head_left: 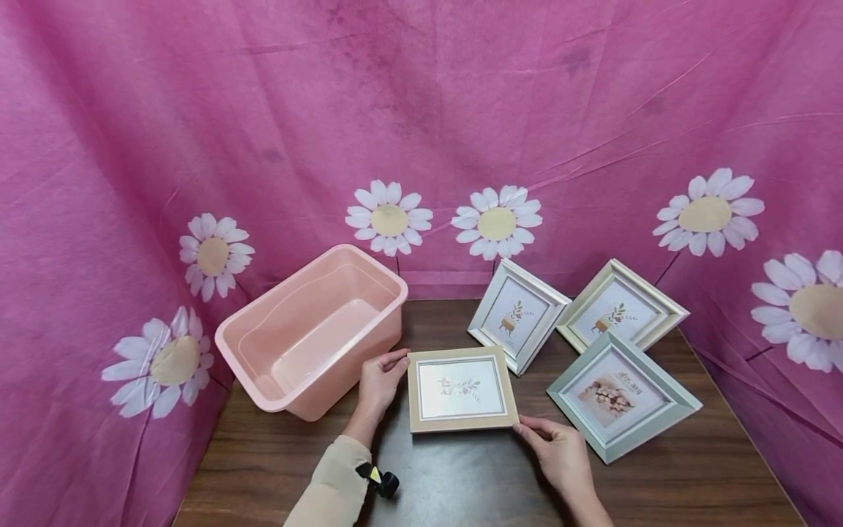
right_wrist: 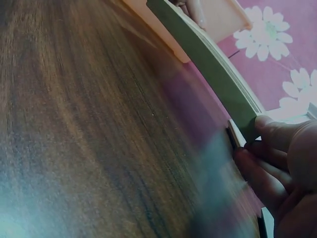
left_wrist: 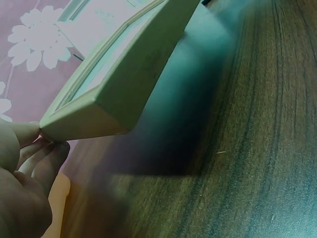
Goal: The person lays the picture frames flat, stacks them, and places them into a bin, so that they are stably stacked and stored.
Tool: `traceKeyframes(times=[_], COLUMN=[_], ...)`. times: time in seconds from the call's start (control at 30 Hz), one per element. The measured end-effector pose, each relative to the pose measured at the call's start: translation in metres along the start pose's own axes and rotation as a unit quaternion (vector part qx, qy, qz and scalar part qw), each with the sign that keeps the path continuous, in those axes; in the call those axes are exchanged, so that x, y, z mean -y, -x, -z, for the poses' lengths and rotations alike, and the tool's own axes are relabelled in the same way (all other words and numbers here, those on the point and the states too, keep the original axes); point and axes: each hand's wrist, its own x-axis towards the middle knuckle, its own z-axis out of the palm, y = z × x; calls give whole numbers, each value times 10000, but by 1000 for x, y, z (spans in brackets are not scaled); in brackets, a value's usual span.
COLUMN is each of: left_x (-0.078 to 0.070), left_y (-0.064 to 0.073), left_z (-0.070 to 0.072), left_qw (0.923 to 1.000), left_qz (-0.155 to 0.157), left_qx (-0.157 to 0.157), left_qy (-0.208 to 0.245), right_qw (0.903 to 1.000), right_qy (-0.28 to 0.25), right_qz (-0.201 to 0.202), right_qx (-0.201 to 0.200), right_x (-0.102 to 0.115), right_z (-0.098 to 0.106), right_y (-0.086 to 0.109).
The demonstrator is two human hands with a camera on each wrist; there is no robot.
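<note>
A beige picture frame [head_left: 421,426] with a floral print lies sideways between both hands, raised over the dark wooden table in the wrist views. My left hand [head_left: 380,382] pinches its upper left corner between thumb and fingers. At the lower right corner my right hand [head_left: 560,454] pinches it the same way. The left wrist view shows the frame's thick side [left_wrist: 148,74] and a shadow on the wood below. In the right wrist view the thumb [right_wrist: 270,130] presses the frame's edge, with curled fingers beneath.
A pink plastic tub [head_left: 309,399] stands at the left. On the right stand a white frame [head_left: 507,322], a cream frame [head_left: 609,307] and a grey-green frame [head_left: 612,395], all leaning back. Behind the table [head_left: 711,468] hangs a magenta cloth [head_left: 435,132] with daisies.
</note>
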Motion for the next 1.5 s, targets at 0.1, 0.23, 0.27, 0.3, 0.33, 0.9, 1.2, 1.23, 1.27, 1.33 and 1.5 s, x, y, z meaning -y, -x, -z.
traceKeyframes(times=[0.1,0.23,0.27,0.3,0.33,0.9,1.2,1.23,1.27,1.33,1.5], left_x=[2,6,7,8,9,23,24,24,24,23,22], left_y=[0,-1,-2,-2,-2,-6,-8,-8,-8,-8,-7], left_z=[-1,-1,-1,-1,-1,-5,-6,-6,-5,-5,-7], left_qw=[10000,9998,9997,9997,9996,9984,9967,9966,9964,9964,9961], left_qz=[63,122,136,145,153,330,299,264,224,211,203], left_qx=[38,61,58,56,52,129,352,349,341,302,198], left_qy=[-41,-149,-175,-211,-247,-438,-673,-704,-738,-760,-837], right_qw=[9999,9996,9996,9996,9996,9998,9994,9995,9995,9994,9988], right_qy=[84,187,193,203,205,181,258,277,292,339,461], right_qz=[-71,-142,-150,-145,-128,69,95,69,36,-14,24], right_qx=[78,141,141,137,133,-94,-195,-164,-130,-76,-142], right_x=[-2,-4,-5,-5,-6,-12,-13,-13,-12,-10,-8], right_z=[0,-2,-3,-4,-4,-12,-14,-14,-14,-14,-17], right_y=[0,-1,-1,-1,-1,0,-1,0,0,1,2])
